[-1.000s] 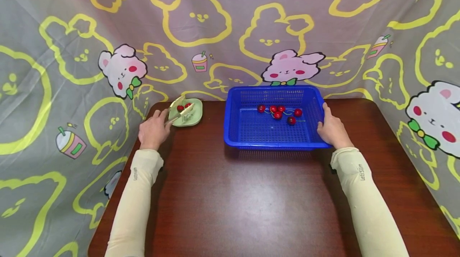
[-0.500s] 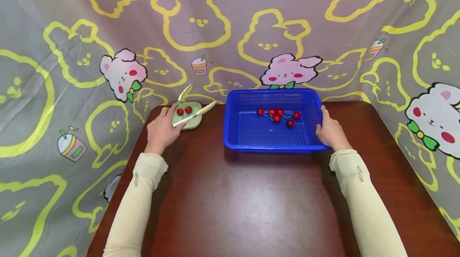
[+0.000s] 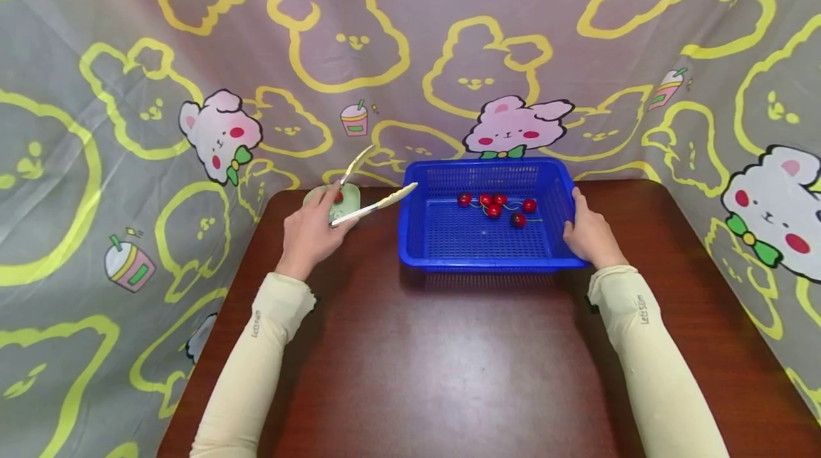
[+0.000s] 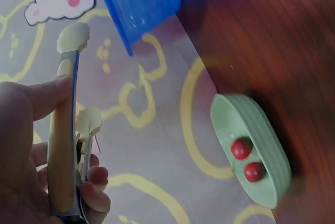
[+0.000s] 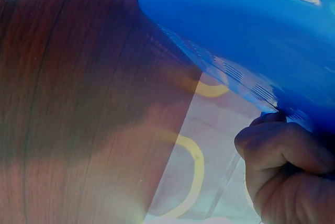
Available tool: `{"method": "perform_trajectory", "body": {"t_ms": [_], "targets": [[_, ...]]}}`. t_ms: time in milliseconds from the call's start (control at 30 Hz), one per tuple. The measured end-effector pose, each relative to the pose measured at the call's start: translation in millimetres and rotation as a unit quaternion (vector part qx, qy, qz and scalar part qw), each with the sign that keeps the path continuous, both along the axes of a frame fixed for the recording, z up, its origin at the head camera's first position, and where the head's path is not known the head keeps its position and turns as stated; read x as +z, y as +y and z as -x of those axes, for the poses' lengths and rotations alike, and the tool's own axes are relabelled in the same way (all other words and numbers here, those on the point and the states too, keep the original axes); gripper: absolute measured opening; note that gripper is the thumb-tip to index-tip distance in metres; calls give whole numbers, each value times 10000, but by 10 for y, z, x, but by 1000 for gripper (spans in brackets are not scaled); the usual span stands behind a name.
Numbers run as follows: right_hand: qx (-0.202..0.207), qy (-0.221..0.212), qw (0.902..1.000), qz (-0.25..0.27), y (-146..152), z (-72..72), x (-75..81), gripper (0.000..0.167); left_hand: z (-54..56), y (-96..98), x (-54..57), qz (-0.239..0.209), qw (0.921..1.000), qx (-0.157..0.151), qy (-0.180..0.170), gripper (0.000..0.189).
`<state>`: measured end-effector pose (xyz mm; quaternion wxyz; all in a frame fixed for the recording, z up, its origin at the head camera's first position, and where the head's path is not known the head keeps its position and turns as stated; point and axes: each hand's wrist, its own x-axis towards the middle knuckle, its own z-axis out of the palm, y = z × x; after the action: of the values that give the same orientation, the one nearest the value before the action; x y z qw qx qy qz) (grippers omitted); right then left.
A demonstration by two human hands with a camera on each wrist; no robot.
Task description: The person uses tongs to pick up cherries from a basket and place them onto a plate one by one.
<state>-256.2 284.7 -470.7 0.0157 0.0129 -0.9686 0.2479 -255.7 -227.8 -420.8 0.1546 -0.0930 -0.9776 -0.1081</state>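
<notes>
My left hand (image 3: pixel 316 237) grips a pair of tongs (image 3: pixel 385 202) with cream tips and metal arms. The tongs' arms are spread, with nothing between the tips, and one tip reaches the basket's left rim in the head view. Behind this hand sits a pale green plate (image 4: pixel 256 145) holding two red cherries (image 4: pixel 241 148); the hand partly hides them in the head view. My right hand (image 3: pixel 594 233) holds the right side of the blue basket (image 3: pixel 487 261), thumb on the near side. Several red cherries (image 3: pixel 493 210) with green stems lie toward the back of the basket.
A brown wooden table (image 3: pixel 449 358) carries the basket and plate along its back edge. A grey cloth (image 3: pixel 359 2) with yellow cartoon outlines hangs behind the table and on both sides.
My left hand has moved right from the plate toward the basket, carrying the tongs, whose arms have spread wider. The right hand keeps its hold on the basket.
</notes>
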Motion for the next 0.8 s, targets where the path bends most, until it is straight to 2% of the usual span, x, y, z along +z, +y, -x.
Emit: {"method": "perform_trajectory", "body": {"t_ms": [333, 467, 633, 800], "targets": [[1, 86, 10000, 7, 31, -9, 3, 75, 20, 429, 34, 269, 9976, -624, 161, 75], [15, 77, 10000, 24, 37, -4, 0, 75, 52, 594, 26, 491, 9956, -793, 73, 72], [38, 43, 10000, 37, 27, 2, -7, 75, 90, 791, -3, 735, 9920, -1027, -64, 68], [40, 49, 10000, 50, 10, 20, -20, 75, 95, 948, -61, 842, 9888, -1229, -10, 63]]}}
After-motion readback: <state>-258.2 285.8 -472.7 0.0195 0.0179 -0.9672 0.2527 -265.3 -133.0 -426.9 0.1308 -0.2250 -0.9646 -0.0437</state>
